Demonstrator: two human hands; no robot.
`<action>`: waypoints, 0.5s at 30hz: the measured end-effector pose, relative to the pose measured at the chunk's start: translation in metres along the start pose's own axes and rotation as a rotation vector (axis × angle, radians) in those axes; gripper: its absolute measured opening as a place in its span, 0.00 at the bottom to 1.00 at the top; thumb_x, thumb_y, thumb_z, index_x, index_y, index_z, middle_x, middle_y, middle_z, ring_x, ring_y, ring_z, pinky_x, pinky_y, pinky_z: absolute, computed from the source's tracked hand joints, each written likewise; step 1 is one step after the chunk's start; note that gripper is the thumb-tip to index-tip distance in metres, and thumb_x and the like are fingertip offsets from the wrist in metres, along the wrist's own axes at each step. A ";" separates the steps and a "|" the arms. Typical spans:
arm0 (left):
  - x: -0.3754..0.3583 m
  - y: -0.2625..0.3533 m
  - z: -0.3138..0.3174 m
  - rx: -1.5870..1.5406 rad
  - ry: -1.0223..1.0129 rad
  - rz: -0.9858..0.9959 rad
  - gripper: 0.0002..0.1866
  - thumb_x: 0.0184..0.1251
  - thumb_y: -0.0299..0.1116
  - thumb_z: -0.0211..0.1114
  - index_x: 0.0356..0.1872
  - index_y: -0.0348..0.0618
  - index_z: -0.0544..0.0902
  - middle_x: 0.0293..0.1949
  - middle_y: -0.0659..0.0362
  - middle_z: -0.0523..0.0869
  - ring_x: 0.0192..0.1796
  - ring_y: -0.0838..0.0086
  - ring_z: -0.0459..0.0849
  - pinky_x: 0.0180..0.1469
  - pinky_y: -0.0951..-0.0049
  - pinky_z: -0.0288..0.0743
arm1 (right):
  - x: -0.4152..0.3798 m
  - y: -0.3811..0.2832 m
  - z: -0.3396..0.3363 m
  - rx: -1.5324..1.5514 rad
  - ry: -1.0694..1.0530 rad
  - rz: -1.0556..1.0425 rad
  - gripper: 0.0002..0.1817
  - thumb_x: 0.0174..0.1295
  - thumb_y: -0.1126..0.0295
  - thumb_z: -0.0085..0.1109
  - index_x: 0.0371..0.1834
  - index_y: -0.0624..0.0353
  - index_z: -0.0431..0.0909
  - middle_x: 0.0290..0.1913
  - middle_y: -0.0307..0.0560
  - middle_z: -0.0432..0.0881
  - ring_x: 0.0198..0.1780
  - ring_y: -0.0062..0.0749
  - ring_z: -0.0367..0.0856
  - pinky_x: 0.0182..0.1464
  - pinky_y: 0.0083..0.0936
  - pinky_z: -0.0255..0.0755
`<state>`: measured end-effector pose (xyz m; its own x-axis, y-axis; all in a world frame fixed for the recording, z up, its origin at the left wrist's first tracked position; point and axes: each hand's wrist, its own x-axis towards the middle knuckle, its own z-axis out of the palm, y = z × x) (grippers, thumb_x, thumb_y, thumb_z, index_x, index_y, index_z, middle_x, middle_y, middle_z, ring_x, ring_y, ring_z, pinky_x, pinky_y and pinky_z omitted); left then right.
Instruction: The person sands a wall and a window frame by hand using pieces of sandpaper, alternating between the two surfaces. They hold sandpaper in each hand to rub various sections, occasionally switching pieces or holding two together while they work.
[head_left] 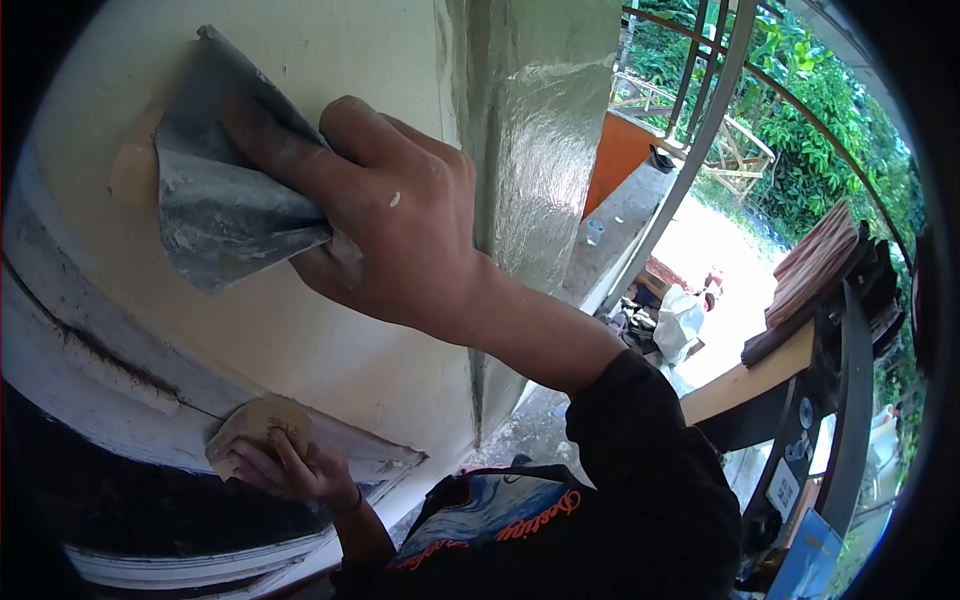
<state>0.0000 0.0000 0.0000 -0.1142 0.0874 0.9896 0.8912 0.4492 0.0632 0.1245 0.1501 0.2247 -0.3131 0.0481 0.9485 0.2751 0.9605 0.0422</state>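
My right hand (395, 215) is closed on a creased, dusty grey sheet of sandpaper (225, 220) against the cream wall (350, 350). Its thumb and fingers pinch the sheet into a fold, and the far fingertips are blurred and partly hidden by it. A tan patch (133, 170) shows just past the sheet's left edge. Lower down, my left hand (300, 468) has its fingers bent over a rounded tan piece (250, 425) with dark markings, close to the wall's lower moulding. I cannot tell what this piece is.
A cracked moulding (120, 370) runs along the wall above a dark opening (130, 500). A glossy greenish pillar (545, 160) stands to the right. Beyond are a concrete ledge (625, 215), a white bag (680, 322), and a dark rack (850, 400) with cloth (815, 260) over it.
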 end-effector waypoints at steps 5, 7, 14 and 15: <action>0.016 -0.025 0.003 0.001 0.022 0.067 0.19 0.61 0.35 0.48 0.53 0.46 0.74 0.61 0.41 0.63 0.66 0.50 0.56 0.66 0.45 0.42 | 0.010 -0.009 0.006 0.050 0.163 0.091 0.38 0.27 0.66 0.68 0.52 0.49 0.73 0.28 0.40 0.69 0.25 0.29 0.74 0.22 0.25 0.70; 0.017 -0.025 0.001 -0.004 0.015 0.063 0.19 0.60 0.34 0.48 0.53 0.46 0.74 0.61 0.41 0.63 0.66 0.50 0.56 0.66 0.46 0.42 | -0.003 -0.013 0.009 0.047 0.156 0.059 0.38 0.27 0.66 0.69 0.53 0.48 0.73 0.28 0.40 0.69 0.25 0.29 0.73 0.22 0.24 0.70; 0.016 -0.025 0.003 -0.007 0.013 0.064 0.19 0.58 0.32 0.47 0.52 0.46 0.74 0.61 0.41 0.63 0.66 0.50 0.56 0.66 0.46 0.42 | 0.011 -0.006 0.003 0.060 0.158 0.105 0.36 0.29 0.66 0.68 0.52 0.48 0.73 0.27 0.40 0.68 0.26 0.30 0.73 0.22 0.27 0.69; 0.016 -0.025 0.002 -0.008 0.014 0.062 0.19 0.58 0.32 0.47 0.52 0.46 0.74 0.61 0.41 0.63 0.66 0.50 0.56 0.66 0.46 0.42 | 0.002 -0.012 0.004 0.050 0.105 0.111 0.36 0.29 0.66 0.67 0.52 0.48 0.73 0.28 0.40 0.68 0.26 0.30 0.73 0.22 0.27 0.69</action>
<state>-0.0251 -0.0077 0.0140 -0.0529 0.1023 0.9934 0.8997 0.4365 0.0030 0.1168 0.1394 0.2253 -0.1863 0.1280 0.9741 0.2564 0.9635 -0.0776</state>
